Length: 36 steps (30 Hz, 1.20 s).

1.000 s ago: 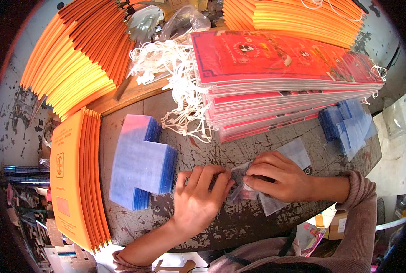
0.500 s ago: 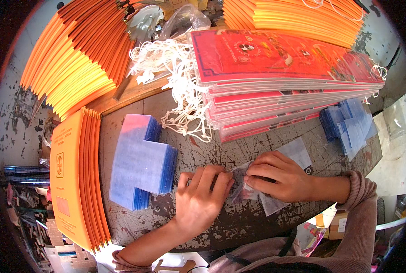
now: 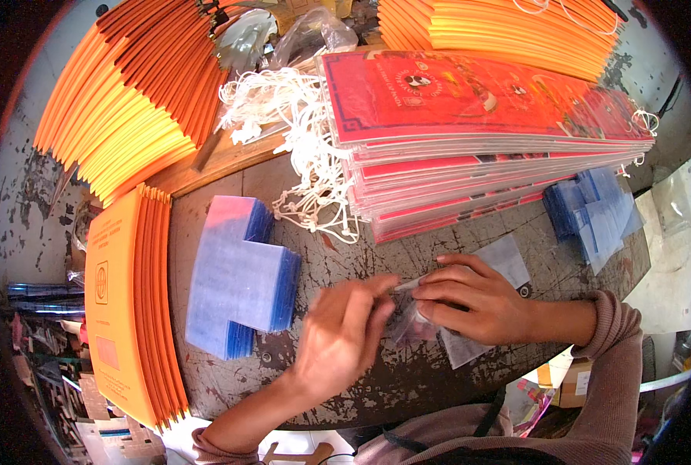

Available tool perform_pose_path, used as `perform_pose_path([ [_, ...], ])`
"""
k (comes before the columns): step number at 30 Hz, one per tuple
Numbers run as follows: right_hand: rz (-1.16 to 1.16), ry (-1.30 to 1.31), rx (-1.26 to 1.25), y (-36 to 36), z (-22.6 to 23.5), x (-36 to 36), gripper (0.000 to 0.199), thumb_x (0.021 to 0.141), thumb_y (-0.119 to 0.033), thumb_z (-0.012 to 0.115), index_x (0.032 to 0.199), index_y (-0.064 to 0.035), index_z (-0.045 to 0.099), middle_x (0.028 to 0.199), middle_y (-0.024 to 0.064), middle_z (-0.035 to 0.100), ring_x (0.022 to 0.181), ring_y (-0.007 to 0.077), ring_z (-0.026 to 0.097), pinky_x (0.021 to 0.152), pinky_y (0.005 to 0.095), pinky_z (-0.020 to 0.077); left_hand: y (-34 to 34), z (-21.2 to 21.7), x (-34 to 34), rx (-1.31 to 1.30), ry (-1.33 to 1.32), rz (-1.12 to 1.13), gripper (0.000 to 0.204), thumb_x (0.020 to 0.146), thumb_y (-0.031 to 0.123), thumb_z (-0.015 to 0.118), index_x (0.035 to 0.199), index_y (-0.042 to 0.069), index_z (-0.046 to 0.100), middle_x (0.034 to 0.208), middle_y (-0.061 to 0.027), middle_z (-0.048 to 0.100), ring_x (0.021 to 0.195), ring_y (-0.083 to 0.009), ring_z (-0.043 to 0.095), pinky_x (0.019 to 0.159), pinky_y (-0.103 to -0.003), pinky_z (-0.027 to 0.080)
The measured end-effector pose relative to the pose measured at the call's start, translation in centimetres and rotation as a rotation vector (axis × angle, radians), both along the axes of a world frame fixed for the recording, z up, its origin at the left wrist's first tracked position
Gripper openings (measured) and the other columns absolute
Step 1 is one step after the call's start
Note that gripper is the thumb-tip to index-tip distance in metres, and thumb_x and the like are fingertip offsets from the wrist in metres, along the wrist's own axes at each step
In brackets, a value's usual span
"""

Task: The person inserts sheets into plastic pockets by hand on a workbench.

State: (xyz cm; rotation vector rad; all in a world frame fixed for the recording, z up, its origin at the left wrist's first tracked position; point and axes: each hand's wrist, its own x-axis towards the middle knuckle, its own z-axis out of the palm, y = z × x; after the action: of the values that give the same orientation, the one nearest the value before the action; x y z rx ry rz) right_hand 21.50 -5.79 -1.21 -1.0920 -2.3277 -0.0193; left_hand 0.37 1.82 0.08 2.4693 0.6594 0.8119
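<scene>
My left hand [image 3: 344,335] and right hand [image 3: 481,298] both pinch a small clear plastic sleeve [image 3: 419,322] at lower centre, right of the blue sleeve stack [image 3: 237,287].

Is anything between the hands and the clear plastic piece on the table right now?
Nothing visible. The right hand rests directly on the clear plastic piece, and the left hand meets it at its upper edge. The blue stack of plastic sheets lies apart to the left, the red stack behind.
</scene>
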Motion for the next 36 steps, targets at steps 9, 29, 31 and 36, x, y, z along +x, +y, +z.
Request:
perform_pose_path([
  [9,-0.037,-0.044,-0.012,0.0,0.6,0.0,0.028,0.071,-0.01,0.068,0.098,-0.0049,0.068,0.099,0.0061,0.062,0.092,0.0201,0.059,0.086,0.0406,0.0483,0.0,-0.1,0.1,0.194,0.161,0.04,0.026,0.073,0.012,0.075,0.096,0.01,0.063,0.092,-0.0039,0.062,0.086,-0.0208,0.06,0.074,-0.034,0.04],
  [29,-0.04,-0.04,0.036,0.1,0.1,-0.1,0.025,0.075,-0.016,0.061,0.097,-0.0053,0.062,0.094,0.0039,0.057,0.09,0.0201,0.055,0.091,0.0442,0.044,-0.3,-0.1,-0.1,0.138,0.177,0.071,0.033,0.071,0.015,0.077,0.099,0.007,0.063,0.098,-0.0087,0.059,0.09,-0.0259,0.059,0.076,-0.037,0.044],
  [31,-0.036,-0.03,0.026,0.1,0.4,-0.3,0.027,0.073,-0.016,0.061,0.097,-0.0053,0.063,0.094,0.0039,0.057,0.09,0.0199,0.055,0.091,0.0434,0.044,-0.3,-0.1,-0.1,0.099,0.152,0.072,0.031,0.071,0.012,0.077,0.099,0.006,0.063,0.097,-0.0094,0.058,0.09,-0.0268,0.059,0.076,-0.038,0.046],
  [36,-0.036,-0.035,0.038,0.2,0.1,-0.2,0.028,0.07,-0.018,0.063,0.095,-0.005,0.063,0.092,0.004,0.056,0.09,0.02,0.055,0.089,0.0407,0.0448,0.0,-1.0,0.1,-0.018,0.042,-0.011,0.03,0.072,0.004,0.074,0.098,0.004,0.061,0.095,-0.0116,0.057,0.088,-0.0287,0.06,0.073,-0.038,0.051],
])
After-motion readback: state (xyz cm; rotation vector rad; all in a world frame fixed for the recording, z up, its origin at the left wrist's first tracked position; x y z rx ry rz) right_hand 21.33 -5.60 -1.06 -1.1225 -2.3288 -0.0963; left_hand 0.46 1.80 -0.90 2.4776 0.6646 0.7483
